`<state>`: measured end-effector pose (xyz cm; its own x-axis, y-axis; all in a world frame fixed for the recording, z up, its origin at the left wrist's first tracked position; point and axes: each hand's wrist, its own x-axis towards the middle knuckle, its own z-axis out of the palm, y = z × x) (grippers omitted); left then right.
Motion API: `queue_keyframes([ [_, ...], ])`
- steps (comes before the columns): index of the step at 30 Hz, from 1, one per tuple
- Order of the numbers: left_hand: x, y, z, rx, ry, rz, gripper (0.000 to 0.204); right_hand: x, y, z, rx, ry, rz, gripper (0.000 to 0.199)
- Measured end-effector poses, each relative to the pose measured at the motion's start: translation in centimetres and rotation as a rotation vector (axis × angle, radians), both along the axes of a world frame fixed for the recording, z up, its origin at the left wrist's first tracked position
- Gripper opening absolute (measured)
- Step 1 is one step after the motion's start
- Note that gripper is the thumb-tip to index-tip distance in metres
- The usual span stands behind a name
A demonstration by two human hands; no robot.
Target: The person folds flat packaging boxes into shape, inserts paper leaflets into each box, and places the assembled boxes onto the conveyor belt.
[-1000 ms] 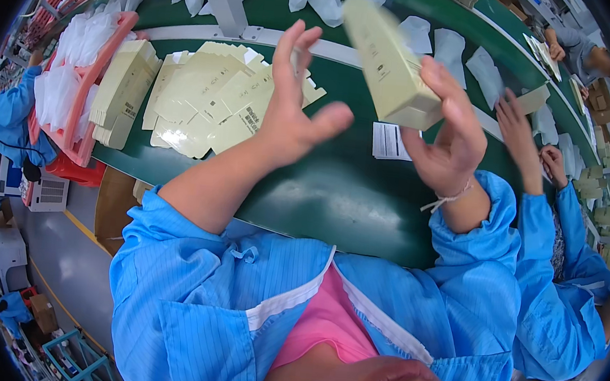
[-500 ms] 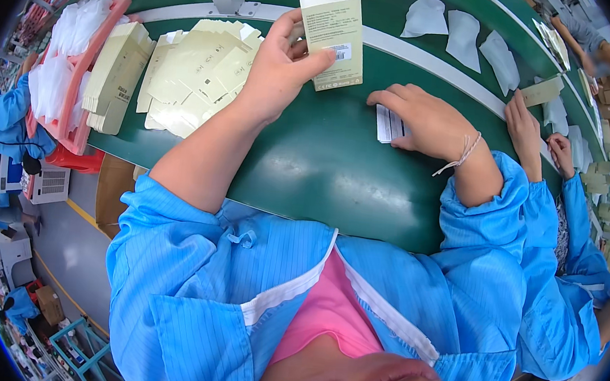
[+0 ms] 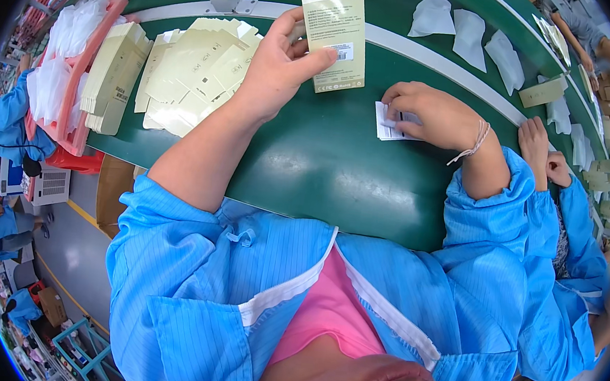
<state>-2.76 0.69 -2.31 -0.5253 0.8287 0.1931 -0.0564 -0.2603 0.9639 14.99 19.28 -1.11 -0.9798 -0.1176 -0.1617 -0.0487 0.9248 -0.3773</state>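
My left hand [image 3: 283, 69] grips a pale yellow-green cardboard box [image 3: 336, 30] by its side, the thumb across its printed front beside a white barcode label. The box is upright over the green work table, with a white flap standing up at its top. To the right, my right hand [image 3: 435, 116] curls its fingers and thumb over white printed leaflets [image 3: 385, 125]. They lie at the table surface, partly hidden under the fingers. Whether a single leaflet is pinched apart from the others cannot be made out.
Left of my left arm lie a spread pile of flat yellow-green boxes [image 3: 198, 72] and a neat stack of them [image 3: 114, 79]. A pink rack [image 3: 77, 101] holds white pouches. More white pouches [image 3: 470, 39] lie beyond the metal rail. A co-worker's hands [image 3: 534, 142] rest at the right.
My right hand has shifted slightly right and its fingers have curled, baring more of the leaflets. The co-worker's hand has let go of a yellow-green box and drawn back. My left hand stays nearly still.
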Motion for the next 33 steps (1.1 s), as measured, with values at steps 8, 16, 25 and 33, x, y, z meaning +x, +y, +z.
queue_keyframes([
  [8, 0.3, -0.2, -0.4, -0.061, 0.051, -0.055, 0.066, 0.5, 0.0, 3.1, -0.600, 0.739, -0.057, 0.010],
  [16, 1.6, -0.7, -0.2, -0.185, 0.226, -0.414, 0.064, -0.2, -2.2, 3.0, -0.885, 1.033, -0.378, 0.017],
  [25, 1.4, -0.7, -0.8, -0.138, 0.203, -0.315, 0.064, -1.0, -2.0, 3.4, -0.391, 0.797, -0.386, 0.022],
  [33, 2.2, -0.7, -0.2, -0.136, 0.990, 0.189, 0.064, -1.6, -6.2, 3.0, 0.164, 0.817, -0.228, 0.038],
])
